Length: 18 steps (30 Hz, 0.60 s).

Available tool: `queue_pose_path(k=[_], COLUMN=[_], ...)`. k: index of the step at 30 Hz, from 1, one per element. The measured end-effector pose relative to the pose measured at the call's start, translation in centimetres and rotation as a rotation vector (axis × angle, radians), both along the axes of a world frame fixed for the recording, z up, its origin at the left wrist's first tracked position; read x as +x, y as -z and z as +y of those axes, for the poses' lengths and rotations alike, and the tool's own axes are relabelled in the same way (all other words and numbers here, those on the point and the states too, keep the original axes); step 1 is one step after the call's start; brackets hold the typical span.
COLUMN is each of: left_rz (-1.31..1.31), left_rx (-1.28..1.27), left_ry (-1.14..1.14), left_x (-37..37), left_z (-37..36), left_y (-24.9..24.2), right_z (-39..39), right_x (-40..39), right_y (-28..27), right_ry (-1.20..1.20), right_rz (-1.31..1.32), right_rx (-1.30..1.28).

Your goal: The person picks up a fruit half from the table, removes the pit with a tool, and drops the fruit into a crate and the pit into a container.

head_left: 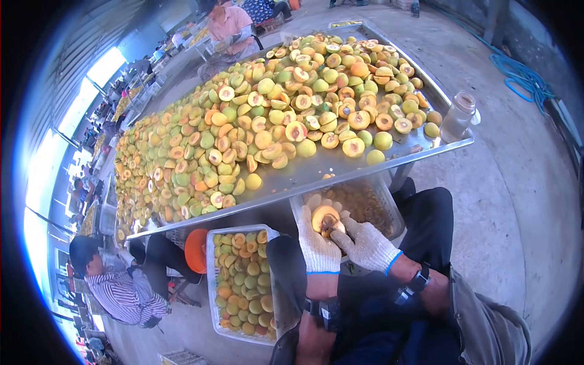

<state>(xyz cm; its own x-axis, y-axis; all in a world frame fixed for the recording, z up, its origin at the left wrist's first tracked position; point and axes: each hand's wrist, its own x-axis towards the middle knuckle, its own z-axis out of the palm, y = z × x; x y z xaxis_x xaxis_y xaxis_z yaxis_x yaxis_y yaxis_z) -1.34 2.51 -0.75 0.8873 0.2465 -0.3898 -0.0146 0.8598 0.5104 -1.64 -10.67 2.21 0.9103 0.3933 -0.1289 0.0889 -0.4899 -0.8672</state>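
My left hand (317, 243), in a white knit glove, cups a halved peach (324, 217) with its cut face up. My right hand (365, 243), also gloved, presses into the middle of that half, at the pit; any tool in it is hidden. Both hands hover over a clear plastic bin (389, 207) holding pits and scraps, just below the edge of a long metal table (316, 176) heaped with halved and whole peaches (267, 115).
A crate of peach halves (243, 280) stands at my left knee. A plastic jar (457, 117) sits on the table's near right corner. One person crouches at lower left (118, 286), another sits at the table's far end (228, 24). A blue hose (517, 76) lies on the concrete floor.
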Motion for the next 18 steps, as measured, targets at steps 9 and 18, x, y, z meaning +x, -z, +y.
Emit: queue_pose_path(k=[9, 18], left_rz=[0.047, -0.054], left_rx=[0.061, 0.135], left_ry=[-0.044, -0.034], left_x=[-0.2, -0.8], left_z=[-1.5, -2.4], left_y=[0.7, 0.4], right_z=[-1.3, -2.0], right_x=[-0.3, -0.5], right_y=[0.2, 0.4], right_ry=[-0.081, -0.115], right_rz=[0.018, -0.028], right_rx=[-0.032, -0.043])
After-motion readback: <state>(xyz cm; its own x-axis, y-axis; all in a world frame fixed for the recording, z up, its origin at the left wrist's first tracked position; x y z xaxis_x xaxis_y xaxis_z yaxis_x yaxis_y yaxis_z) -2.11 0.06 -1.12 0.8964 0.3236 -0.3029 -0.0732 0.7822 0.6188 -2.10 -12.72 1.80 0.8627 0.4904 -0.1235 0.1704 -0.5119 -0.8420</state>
